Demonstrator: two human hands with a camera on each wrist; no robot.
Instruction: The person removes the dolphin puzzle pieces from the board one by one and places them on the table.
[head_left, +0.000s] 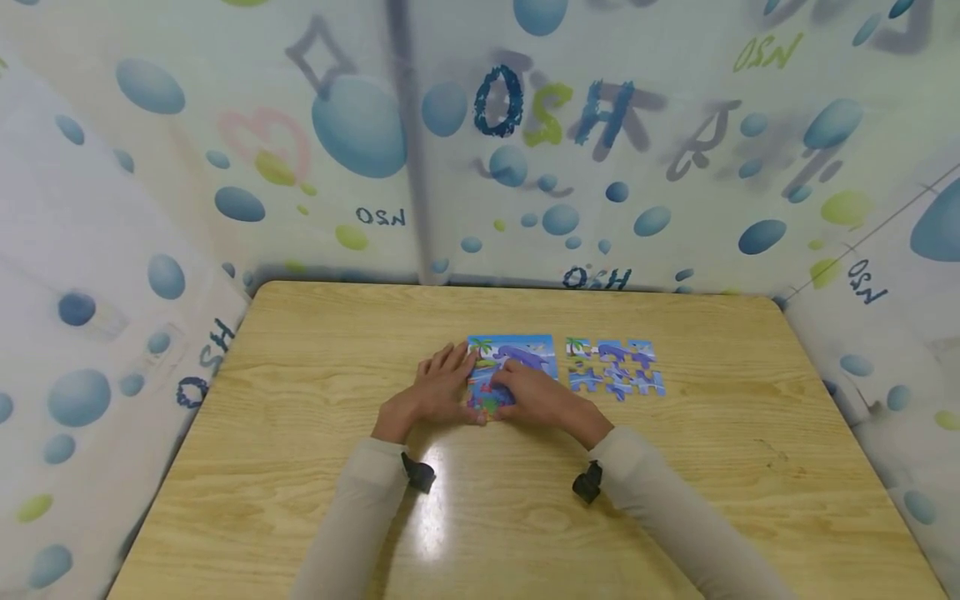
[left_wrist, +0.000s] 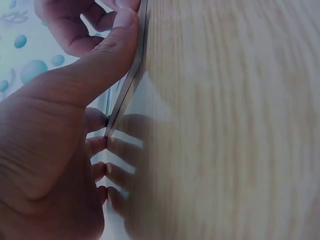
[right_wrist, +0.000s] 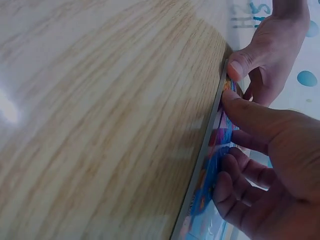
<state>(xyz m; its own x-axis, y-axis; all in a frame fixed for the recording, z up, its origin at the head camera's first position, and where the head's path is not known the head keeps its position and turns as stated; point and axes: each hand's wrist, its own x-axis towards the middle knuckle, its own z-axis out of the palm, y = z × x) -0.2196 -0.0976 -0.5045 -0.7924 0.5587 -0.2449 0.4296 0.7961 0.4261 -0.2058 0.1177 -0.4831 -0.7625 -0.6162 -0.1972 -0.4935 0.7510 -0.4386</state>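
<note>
Head view, left hand point(head_left: 438, 389) unclenched at puzzle point(head_left: 531, 357) edge, right hand point(head_left: 542, 397) touching it, grip unclear, tabletop point(head_left: 510, 508) around.

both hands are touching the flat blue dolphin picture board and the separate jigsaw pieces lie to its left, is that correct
Wrong side: the separate blue-and-purple jigsaw pieces lie to the right of the flat blue dolphin picture board, as the head view shows. The left hand and right hand do touch the board.
</note>
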